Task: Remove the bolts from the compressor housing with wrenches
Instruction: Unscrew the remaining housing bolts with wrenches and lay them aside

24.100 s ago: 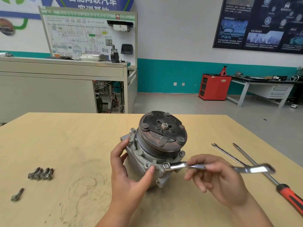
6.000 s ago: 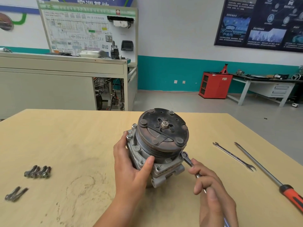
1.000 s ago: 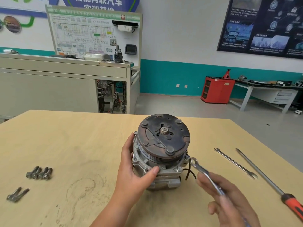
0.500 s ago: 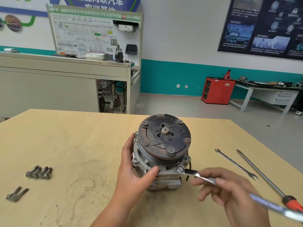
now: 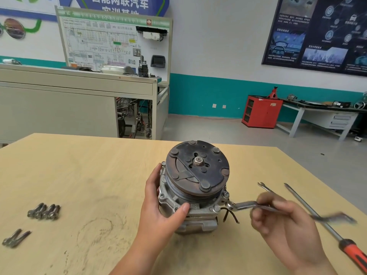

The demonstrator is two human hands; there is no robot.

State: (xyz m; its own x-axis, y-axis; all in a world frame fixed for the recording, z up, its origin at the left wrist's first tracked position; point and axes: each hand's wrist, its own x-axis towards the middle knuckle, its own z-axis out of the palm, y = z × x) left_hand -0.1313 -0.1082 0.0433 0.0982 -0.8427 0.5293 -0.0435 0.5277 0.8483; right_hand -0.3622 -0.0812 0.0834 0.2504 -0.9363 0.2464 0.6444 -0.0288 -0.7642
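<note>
- Aluminium compressor housing [image 5: 174, 204] is standing pulley-up at mid-bench [image 5: 79, 175] in the head view. The left hand [image 5: 158, 213] is gripping its left flank.
- The right hand [image 5: 282, 221] is pinching the wrench [image 5: 244, 205]. Its shaft is lying crosswise, with the ring end pointing left at the right-side flange bolt [image 5: 226, 194]. Blur is hiding whether it is seated.
- The right hand is sitting nearer that bolt.

The compressor [image 5: 195, 187] stood on the worktop [image 5: 79, 175], pulley up. The left hand [image 5: 158, 211] gripped its housing at 9 o'clock; the right hand [image 5: 284, 225] held a wrench [image 5: 244, 205], blurred, ring end by the flange at 4 o'clock. Loose bolts [image 5: 44, 211] lay at 8 o'clock.
</note>
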